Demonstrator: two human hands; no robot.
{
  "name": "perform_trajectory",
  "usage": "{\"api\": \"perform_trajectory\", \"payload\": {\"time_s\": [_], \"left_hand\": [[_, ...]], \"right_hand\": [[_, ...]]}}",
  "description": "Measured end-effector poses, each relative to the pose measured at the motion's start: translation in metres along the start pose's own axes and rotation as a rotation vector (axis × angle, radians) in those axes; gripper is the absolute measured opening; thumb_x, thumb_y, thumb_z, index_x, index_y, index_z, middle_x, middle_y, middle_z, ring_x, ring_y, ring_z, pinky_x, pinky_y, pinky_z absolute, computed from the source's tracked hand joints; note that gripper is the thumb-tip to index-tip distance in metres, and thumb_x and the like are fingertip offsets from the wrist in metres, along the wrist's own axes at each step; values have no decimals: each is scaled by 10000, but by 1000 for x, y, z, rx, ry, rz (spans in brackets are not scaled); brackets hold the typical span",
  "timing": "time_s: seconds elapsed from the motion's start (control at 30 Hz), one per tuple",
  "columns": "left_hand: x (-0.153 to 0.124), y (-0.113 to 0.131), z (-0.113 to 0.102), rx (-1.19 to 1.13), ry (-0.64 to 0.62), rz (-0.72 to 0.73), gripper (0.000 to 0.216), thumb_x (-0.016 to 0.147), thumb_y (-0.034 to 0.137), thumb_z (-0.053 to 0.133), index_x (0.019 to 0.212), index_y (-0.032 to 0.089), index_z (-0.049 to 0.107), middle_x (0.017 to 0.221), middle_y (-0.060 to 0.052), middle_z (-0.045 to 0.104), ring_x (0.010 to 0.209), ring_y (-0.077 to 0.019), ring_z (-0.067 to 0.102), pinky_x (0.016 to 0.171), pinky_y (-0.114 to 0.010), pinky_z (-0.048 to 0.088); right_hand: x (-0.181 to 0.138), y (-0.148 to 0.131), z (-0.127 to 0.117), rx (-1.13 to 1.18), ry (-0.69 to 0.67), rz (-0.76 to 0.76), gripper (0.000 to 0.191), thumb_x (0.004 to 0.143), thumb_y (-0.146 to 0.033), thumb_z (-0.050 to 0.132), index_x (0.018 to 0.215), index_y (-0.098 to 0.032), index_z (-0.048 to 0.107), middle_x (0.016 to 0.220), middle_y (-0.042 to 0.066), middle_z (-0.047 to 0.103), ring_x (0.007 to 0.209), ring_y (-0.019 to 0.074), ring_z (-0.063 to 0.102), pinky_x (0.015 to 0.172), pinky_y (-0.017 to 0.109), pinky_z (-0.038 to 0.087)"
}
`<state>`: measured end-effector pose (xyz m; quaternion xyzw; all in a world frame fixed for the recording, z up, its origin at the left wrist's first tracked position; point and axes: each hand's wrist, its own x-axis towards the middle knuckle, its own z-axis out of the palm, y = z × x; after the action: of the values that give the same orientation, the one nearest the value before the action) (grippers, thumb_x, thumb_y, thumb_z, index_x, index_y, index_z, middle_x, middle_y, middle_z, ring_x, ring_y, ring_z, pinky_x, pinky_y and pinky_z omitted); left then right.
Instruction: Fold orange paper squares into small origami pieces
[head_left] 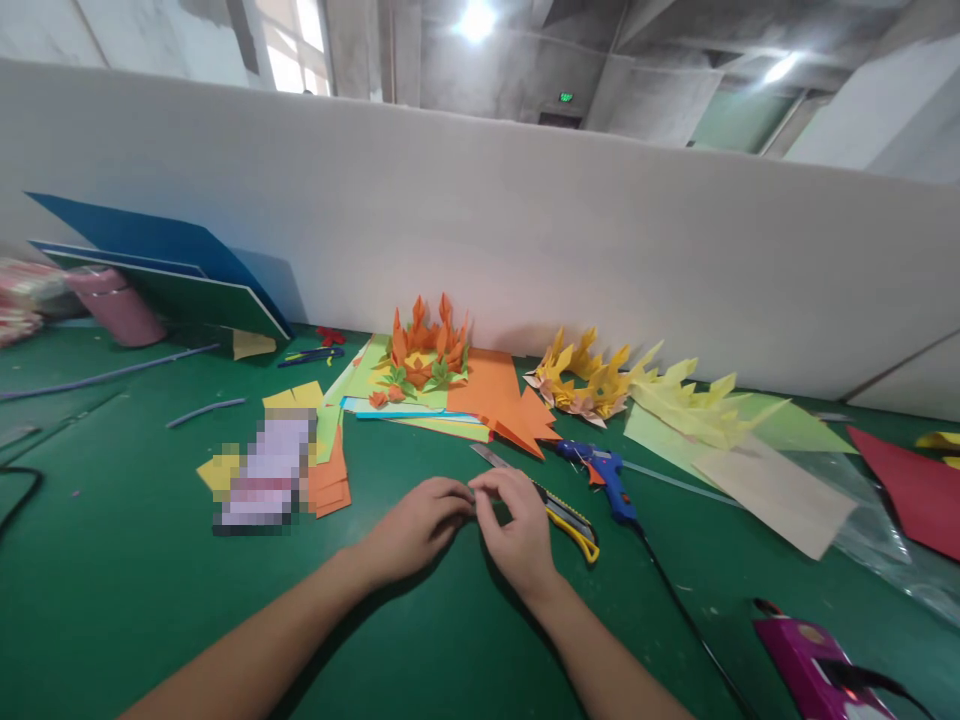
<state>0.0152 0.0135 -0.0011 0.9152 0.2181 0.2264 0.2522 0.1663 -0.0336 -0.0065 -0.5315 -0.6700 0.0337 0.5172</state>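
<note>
Two bare hands, left hand [416, 525] and right hand [517, 530], meet over the green bench [150, 600], fingers [491, 487] pinched together on something too small to tell, beside a yellow utility knife [574, 522].

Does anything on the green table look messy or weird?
Nothing looks broken or spilled. The coloured paper sheets lie in a loose, crooked heap, and the glue gun lies on its side. Both hands, left hand and right hand, pinch something too small to tell.

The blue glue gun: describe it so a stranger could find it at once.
On the green table, look just right of the person's right hand. The glue gun lies beside a yellow utility knife; it alone is blue, with an orange trigger and a black cord trailing toward the viewer.
</note>
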Motion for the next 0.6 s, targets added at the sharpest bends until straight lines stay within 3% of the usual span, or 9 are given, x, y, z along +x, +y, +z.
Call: {"api": "perform_trajectory", "payload": {"time_s": [0.13,0.27,0.4,0.6], "left_hand": [[3,-5,-7,-71,-23,-43,227,839,121,463,943,193,652,1037,-81,651,996,-180,582,897,-331,448],[5,-6,-10,-182,11,-110,206,833,150,476,912,188,661,986,-73,674,942,-173,606,870,-316,452],[7,-9,-9,-327,90,-240,189,808,171,501,867,189,679,930,-65,691,892,-175,621,845,-311,456],[11,-11,-10,-798,267,-546,184,736,260,637,895,172,663,928,-83,689,864,-195,638,817,-327,471]], "right_hand": [[16,20,-12,-401,-2,49,250,822,-252,500,1019,-171,631,1129,141,580,1060,279,516,890,442,406],[23,36,-18,-678,-106,81,277,853,-301,497,1036,-158,648,1267,165,527,1181,312,441,968,490,314],[21,42,-15,-747,-157,106,304,887,-306,449,1058,-140,637,1266,162,555,1207,308,435,1006,522,236],[17,32,-20,-608,-53,34,341,902,-221,384,1193,-136,541,1231,142,582,1194,296,448,1015,574,179]]}}
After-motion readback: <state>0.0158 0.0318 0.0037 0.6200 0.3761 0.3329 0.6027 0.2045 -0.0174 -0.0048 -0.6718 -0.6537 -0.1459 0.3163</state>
